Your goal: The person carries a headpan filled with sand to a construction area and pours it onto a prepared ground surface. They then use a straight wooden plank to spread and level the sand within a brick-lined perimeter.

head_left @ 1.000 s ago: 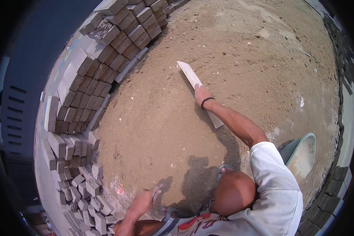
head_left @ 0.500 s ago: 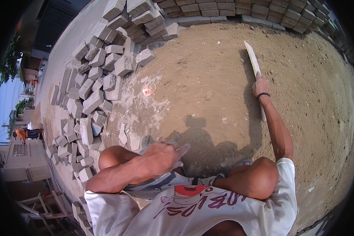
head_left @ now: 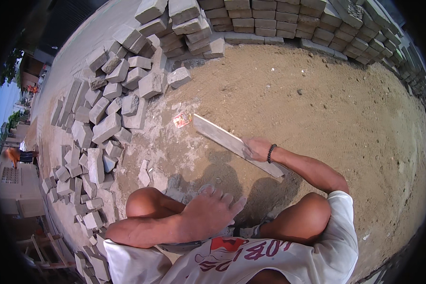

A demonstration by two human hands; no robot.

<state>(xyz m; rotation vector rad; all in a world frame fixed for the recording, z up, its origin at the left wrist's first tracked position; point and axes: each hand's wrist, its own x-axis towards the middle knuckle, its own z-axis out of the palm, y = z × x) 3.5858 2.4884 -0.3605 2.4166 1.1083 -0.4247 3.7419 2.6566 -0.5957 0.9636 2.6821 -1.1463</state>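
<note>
My right hand (head_left: 259, 150) grips a long flat wooden board (head_left: 218, 134) near its right part, with a beaded bracelet on the wrist. The board lies slantwise on a bed of sand (head_left: 288, 109), its far left end by a small red-and-white wrapper (head_left: 181, 119). Over my bent legs, my left hand (head_left: 213, 209) hangs with dusty fingers apart and nothing in it. My shadow falls on the sand between my knees and the board.
Loose grey paving blocks (head_left: 106, 128) lie heaped on the left. Stacked blocks (head_left: 265, 19) form a wall along the far side, curving to the right. Another person (head_left: 15, 155) is far off at the left edge, near a low wooden frame (head_left: 42, 253).
My right hand has swept the board leftward and toward me, turning it from nearly upright in view to slanting. My left hand has shifted slightly right, its fingers spread wider.
</note>
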